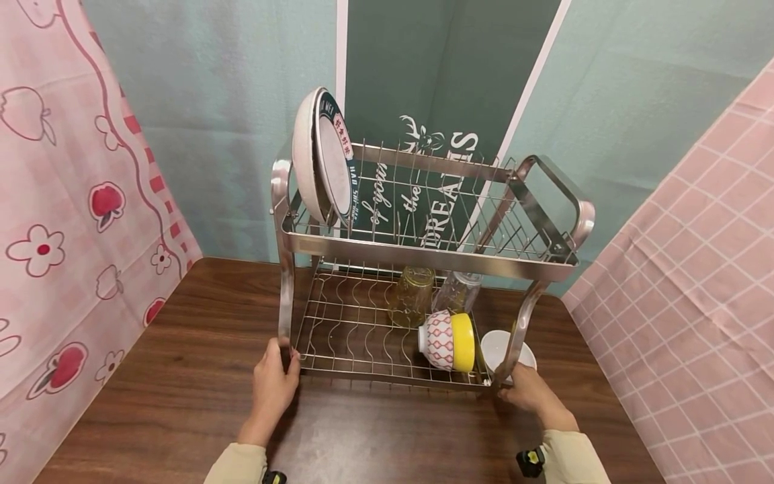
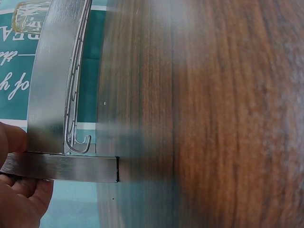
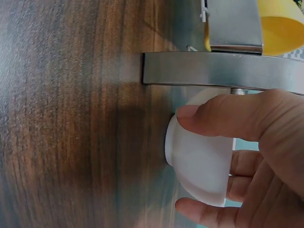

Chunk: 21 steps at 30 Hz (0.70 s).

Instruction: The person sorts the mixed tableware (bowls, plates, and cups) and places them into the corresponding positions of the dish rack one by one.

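A two-tier metal dish rack (image 1: 431,253) stands on the wooden table. My left hand (image 1: 276,378) grips the base of its front left leg; in the left wrist view the thumb and curled fingers (image 2: 31,190) lie on either side of the metal bar (image 2: 71,166). My right hand (image 1: 532,391) is low beside the front right leg (image 1: 525,323). A small white bowl (image 3: 204,159) is there, foot toward the table. The thumb lies across its near side, and the fingers pass behind its rim, their tips partly hidden.
On the lower tier, a yellow bowl (image 1: 463,343) and a red-patterned bowl (image 1: 438,340) lie sideways before an amber glass (image 1: 411,296) and a clear glass (image 1: 457,294). Two large dishes (image 1: 335,165) stand upright at the top left. Pink cloth (image 1: 695,269) borders the right side.
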### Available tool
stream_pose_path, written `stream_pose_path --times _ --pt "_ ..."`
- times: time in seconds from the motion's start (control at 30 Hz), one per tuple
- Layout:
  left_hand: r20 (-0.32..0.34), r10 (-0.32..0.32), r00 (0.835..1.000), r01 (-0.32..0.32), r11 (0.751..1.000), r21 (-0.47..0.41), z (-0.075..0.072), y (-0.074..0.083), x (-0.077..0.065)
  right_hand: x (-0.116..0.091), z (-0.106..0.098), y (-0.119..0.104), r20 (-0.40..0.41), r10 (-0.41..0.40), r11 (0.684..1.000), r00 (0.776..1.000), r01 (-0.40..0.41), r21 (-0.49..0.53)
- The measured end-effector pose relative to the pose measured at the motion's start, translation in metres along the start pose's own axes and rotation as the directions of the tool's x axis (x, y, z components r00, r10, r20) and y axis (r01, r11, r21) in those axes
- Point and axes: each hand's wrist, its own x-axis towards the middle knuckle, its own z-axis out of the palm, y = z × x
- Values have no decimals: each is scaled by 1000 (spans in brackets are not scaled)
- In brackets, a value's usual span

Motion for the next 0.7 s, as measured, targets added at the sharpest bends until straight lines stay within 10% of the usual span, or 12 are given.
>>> stream_pose_path --times 0.7 --pt "-30 27 999 -27 1000 0 2 -1 0 6 14 7 -72 -17 1000 997 17 -6"
